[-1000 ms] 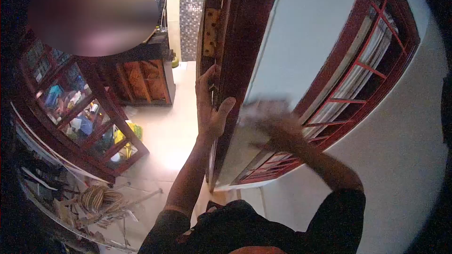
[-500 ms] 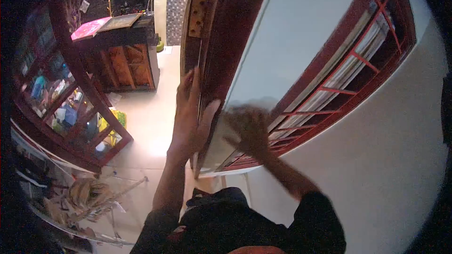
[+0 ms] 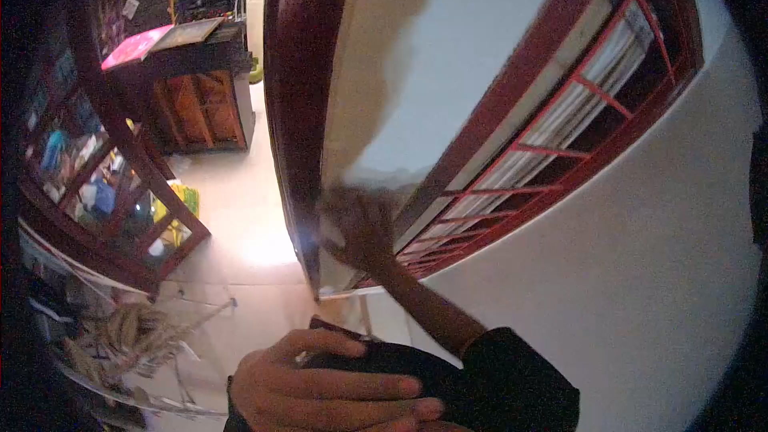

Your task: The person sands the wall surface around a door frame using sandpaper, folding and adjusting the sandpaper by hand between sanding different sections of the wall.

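My right hand (image 3: 362, 228) is at the pale wall strip (image 3: 456, 56) between the dark red door frame (image 3: 308, 72) and the barred window (image 3: 552, 140). Its thumb stands apart from the fingers, which are dim and slightly blurred; it seems to hold nothing. In front of my dark shirt (image 3: 520, 380), my left hand (image 3: 320, 384) shows its back, with the fingers stretched out across my chest. No object shows in it, though its palm is hidden.
On the left, an open glass-paned door (image 3: 132, 192) stands near a dark wooden cabinet (image 3: 200, 108). A yellow-green bag (image 3: 180, 212) lies on the tiled floor (image 3: 240, 184). Coiled rope-like material (image 3: 132, 332) is at the lower left, and a grey wall (image 3: 576, 280) runs along the right.
My left hand has left the door frame and come down in front of my chest. My right hand remains near the wall, while the view has shifted and a shadow now covers part of the strip.
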`<action>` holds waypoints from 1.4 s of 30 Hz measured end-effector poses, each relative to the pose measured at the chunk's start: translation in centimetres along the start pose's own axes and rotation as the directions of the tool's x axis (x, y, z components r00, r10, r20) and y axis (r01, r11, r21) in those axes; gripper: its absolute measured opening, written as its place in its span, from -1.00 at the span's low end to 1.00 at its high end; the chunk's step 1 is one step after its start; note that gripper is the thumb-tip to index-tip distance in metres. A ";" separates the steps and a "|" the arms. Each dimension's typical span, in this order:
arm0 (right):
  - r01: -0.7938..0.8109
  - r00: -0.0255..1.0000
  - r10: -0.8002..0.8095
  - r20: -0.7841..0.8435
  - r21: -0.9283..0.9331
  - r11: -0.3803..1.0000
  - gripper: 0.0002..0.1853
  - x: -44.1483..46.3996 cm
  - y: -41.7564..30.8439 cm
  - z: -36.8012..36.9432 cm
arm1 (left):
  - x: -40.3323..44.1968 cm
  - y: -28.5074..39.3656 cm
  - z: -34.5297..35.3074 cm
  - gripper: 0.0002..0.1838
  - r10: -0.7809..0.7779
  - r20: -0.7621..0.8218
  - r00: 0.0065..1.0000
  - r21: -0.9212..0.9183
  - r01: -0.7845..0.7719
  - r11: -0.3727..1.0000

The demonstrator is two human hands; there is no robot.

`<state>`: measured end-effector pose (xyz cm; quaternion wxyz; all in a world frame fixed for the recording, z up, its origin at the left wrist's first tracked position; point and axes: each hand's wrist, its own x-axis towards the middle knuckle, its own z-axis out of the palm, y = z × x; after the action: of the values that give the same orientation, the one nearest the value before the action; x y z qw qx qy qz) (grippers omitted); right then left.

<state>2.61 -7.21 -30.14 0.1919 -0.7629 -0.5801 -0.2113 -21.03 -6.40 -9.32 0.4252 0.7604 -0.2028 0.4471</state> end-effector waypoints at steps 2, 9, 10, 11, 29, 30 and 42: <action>0.062 0.990 -0.077 0.118 0.130 0.990 -0.20 -1.3 1.2 0.8 | -0.7 0.3 0.5 -0.80 -0.016 -0.072 0.997 -0.001 0.016 1.000; 0.087 0.923 -0.155 -0.352 -0.200 0.976 -0.26 9.4 -1.2 -11.6 | -1.3 -1.8 4.9 -0.79 0.088 -0.386 0.918 -0.249 -0.195 0.949; 0.091 0.908 -0.137 -0.396 -0.133 0.987 -0.26 10.6 -1.1 -12.9 | -0.5 -1.5 5.4 -0.79 0.095 -0.399 0.912 -0.225 -0.198 0.954; 0.092 0.894 -0.108 -0.435 -0.059 0.994 -0.27 11.1 -1.0 -13.4 | 0.5 -0.5 5.7 -0.84 -0.411 -0.389 0.825 -0.100 0.405 0.909; 0.027 0.935 -0.101 -0.339 -0.214 0.976 -0.21 6.9 0.6 -8.2 | -2.1 -20.8 2.6 -0.04 -0.168 -0.702 0.692 0.269 0.477 0.837; 0.010 0.972 -0.075 -0.223 -0.279 0.960 -0.21 4.2 1.1 -5.2 | -2.1 -20.9 2.3 -0.05 -0.259 -0.675 0.691 0.178 0.492 0.852; -0.055 0.771 -0.042 -0.635 -0.133 0.990 -0.20 11.8 0.3 -12.6 | -6.5 -25.5 1.5 0.10 -0.454 -0.524 0.721 -0.050 0.506 0.861</action>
<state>4.44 -4.56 -13.13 0.3219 -0.6602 -0.4616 -0.4975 -6.08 6.12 -27.13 0.5277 0.6569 0.1450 0.5186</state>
